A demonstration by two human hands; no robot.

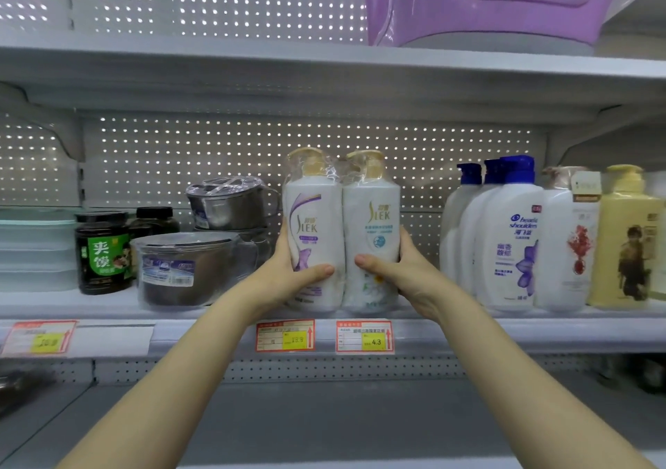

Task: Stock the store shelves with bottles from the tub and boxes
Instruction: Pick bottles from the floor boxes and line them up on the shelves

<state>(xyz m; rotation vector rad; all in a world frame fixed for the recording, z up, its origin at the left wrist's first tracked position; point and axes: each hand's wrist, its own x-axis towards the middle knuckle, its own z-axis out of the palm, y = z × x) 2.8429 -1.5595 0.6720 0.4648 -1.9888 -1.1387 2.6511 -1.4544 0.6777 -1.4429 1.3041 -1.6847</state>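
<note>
White metal store shelving with a perforated back panel fills the view in front of you. On the middle shelf (468, 324), both of your hands hold a shrink-wrapped twin pack (340, 230) of two white pump bottles with gold caps. Your left hand (288, 277) grips the pack's left side with the thumb across the front, and your right hand (403, 274) grips the right side the same way. The pack stands upright at the shelf's front edge, above two red and yellow price tags (285, 335). Its base looks to be on the shelf or just above it, and you cannot tell which.

To the right, apart from the pack, stands a row already in place: blue-capped bottles (511, 238), a white bottle with a red pattern (569, 245), and a yellow bottle (627, 245). To the left are wrapped steel pots (187, 270) and dark jars (102, 252). A purple plastic item (486, 3) sits on the shelf above.

The task seems partly done. Some bottles are shelved, and this pack is being set into the open gap in the middle. You have not yet let go of it. Room for more remains on either side of the pack, and the lower shelf (324, 425) shows bare space. Neither the tub nor the boxes are in view, so how much stock is left cannot be judged
</note>
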